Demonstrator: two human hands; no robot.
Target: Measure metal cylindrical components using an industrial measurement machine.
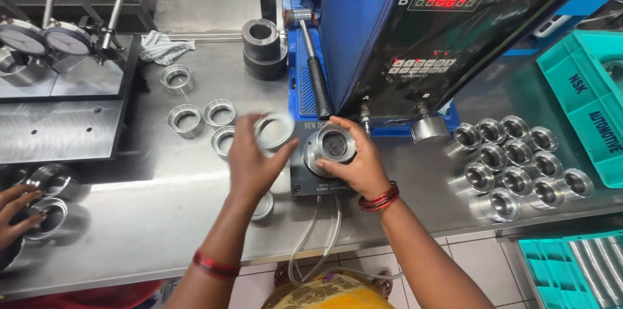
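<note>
Left hand (250,156) pinches a blurred metal ring (274,131), grip closed on its rim, lifted above the table (149,218) mid-area. Right hand (357,163) wraps fingers around a metal bearing piece (331,145) seated on the gauge base (305,179) near the table's front edge. Loose rings (195,118) lie toward the back-left; a cluster of metal parts (516,163) sits at the right. Another person's hand (16,212) touches rings at the left edge.

1 head-worn camera, looking steeply down and forward from above the person's forearms, close over the steel workbench (162,218), facing the blue gauge machine (389,36) at the far edge, floor tiles (480,257) at the bottom
</note>
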